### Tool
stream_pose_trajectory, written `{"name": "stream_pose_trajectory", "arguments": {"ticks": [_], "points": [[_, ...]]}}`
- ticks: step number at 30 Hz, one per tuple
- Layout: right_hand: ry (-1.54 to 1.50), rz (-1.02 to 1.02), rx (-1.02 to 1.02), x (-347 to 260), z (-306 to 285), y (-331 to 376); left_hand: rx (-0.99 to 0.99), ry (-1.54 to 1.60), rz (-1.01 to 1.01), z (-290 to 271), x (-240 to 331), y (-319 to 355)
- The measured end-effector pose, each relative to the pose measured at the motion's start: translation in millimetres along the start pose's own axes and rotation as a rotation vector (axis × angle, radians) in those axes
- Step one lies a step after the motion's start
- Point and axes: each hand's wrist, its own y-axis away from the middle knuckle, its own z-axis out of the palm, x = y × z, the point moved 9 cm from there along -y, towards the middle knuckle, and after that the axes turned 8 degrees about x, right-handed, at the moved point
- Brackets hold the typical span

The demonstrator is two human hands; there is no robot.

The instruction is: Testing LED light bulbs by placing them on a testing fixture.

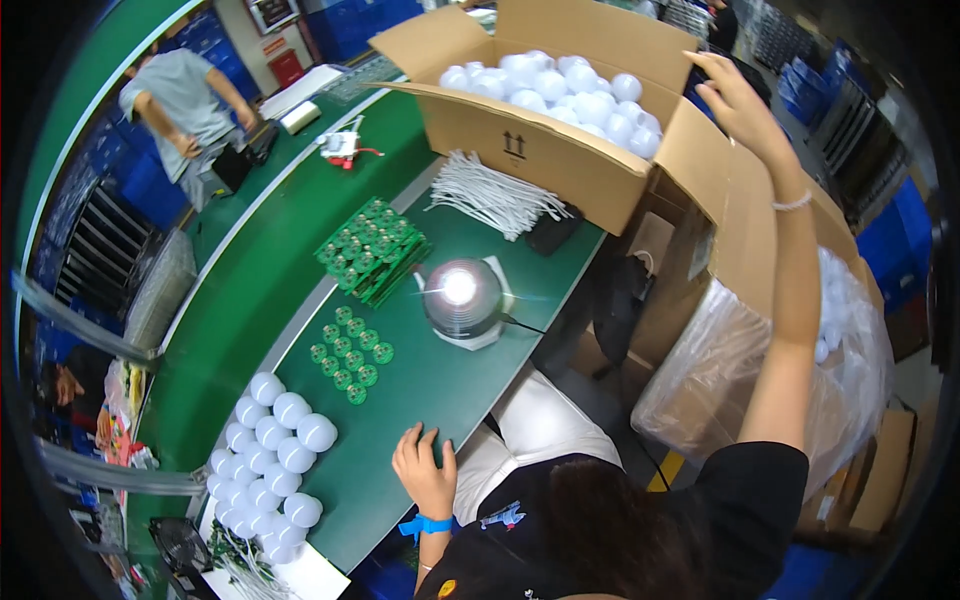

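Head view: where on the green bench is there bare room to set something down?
One free patch lies between the left hand, the lit dome fixture and the small round boards. It is crowded at the near-left with white bulb shells, and by the cardboard box with stacked circuit boards and white wires.

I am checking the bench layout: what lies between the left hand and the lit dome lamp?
In the head view, only bare green bench top lies between the left hand and the lit dome lamp; small round green boards sit off to the left.

Open brown cardboard box (545, 150), far right
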Motion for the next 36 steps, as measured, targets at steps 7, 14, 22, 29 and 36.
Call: {"name": "stream_pose_trajectory", "arguments": {"ticks": [7, 14, 22, 29, 36], "points": [[0.412, 0.832, -0.522, 181, -125, 255, -0.066, -0.099, 0.053, 10, 8, 0], [0.438, 1.564, -0.96, 232, -192, 552, -0.062, -0.208, 0.134, 19, 19, 1], [0.579, 1.323, -1.128, 289, -153, 634, -0.063, -0.263, 0.176, 20, 20, 3], [0.812, 1.101, -1.108, 371, -117, 628, -0.07, -0.331, 0.162, 25, 17, 2], [0.937, 0.855, -0.293, 415, -217, 462, -0.107, -0.4, 0.207, 30, 24, 0]]}}
